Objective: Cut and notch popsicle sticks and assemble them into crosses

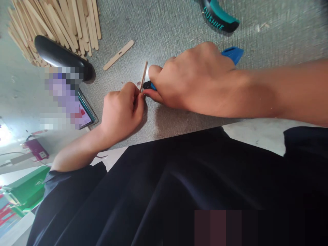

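Pinched between the thumb and fingers of my left hand (121,107) is a wooden craft stick (144,75), tilted up on its edge. My right hand (191,77) is wrapped round a blue utility knife (232,54), whose back end sticks out behind the hand. The knife's black front end is beside the stick, and the two hands nearly touch there; whether the blade cuts into the wood is too small to tell. Another craft stick (118,55) with a small slot in its middle lies flat on the table beyond my left hand.
A big pile of craft sticks (69,24) lies at the far left of the grey table (164,27). Near it are a black rounded case (61,56) and a phone (85,112). A black and teal tool handle (221,18) lies at the far side, with wood shavings (263,26) to its right.
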Demonstrator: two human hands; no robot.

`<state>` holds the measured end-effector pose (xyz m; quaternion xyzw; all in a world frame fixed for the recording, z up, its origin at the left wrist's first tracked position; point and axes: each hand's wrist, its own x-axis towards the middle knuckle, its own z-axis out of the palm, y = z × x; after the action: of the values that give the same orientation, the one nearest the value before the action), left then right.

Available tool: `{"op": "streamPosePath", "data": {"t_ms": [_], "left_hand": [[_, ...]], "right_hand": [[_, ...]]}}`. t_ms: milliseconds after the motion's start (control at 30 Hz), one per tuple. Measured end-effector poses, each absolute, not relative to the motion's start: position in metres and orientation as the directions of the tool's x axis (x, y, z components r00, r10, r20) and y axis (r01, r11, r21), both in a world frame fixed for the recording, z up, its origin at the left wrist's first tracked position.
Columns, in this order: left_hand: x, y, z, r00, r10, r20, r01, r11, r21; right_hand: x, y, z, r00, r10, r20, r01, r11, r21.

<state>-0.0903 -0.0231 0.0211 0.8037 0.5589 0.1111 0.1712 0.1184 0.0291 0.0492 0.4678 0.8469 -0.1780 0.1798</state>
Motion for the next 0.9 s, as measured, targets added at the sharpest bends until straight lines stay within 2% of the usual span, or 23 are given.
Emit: {"op": "streamPosePath", "data": {"t_ms": [100, 233, 467, 667, 800, 900], "left_hand": [[-0.089, -0.025, 0.022, 0.341, 0.94, -0.025, 0.862, -0.302, 0.408], [-0.087, -0.028, 0.026, 0.278, 0.951, -0.135, 0.854, -0.181, 0.487], [-0.088, -0.022, 0.028, 0.264, 0.943, -0.205, 0.787, -0.088, 0.61], [-0.085, -0.024, 0.032, 0.294, 0.928, -0.23, 0.806, -0.112, 0.581], [-0.084, -0.024, 0.029, 0.304, 0.93, -0.209, 0.835, -0.154, 0.528], [-0.087, -0.019, 0.024, 0.319, 0.942, -0.1, 0.848, -0.237, 0.474]], "right_hand": [[0.118, 0.031, 0.051, -0.502, 0.71, -0.493, 0.853, 0.499, -0.151], [0.122, 0.033, 0.053, -0.523, 0.699, -0.487, 0.835, 0.534, -0.132], [0.138, 0.042, 0.054, -0.625, 0.609, -0.489, 0.722, 0.689, -0.064], [0.148, 0.05, 0.045, -0.635, 0.616, -0.467, 0.744, 0.65, -0.154], [0.148, 0.05, 0.046, -0.656, 0.589, -0.472, 0.68, 0.733, -0.028], [0.151, 0.048, 0.046, -0.677, 0.541, -0.499, 0.613, 0.79, 0.025]]}}
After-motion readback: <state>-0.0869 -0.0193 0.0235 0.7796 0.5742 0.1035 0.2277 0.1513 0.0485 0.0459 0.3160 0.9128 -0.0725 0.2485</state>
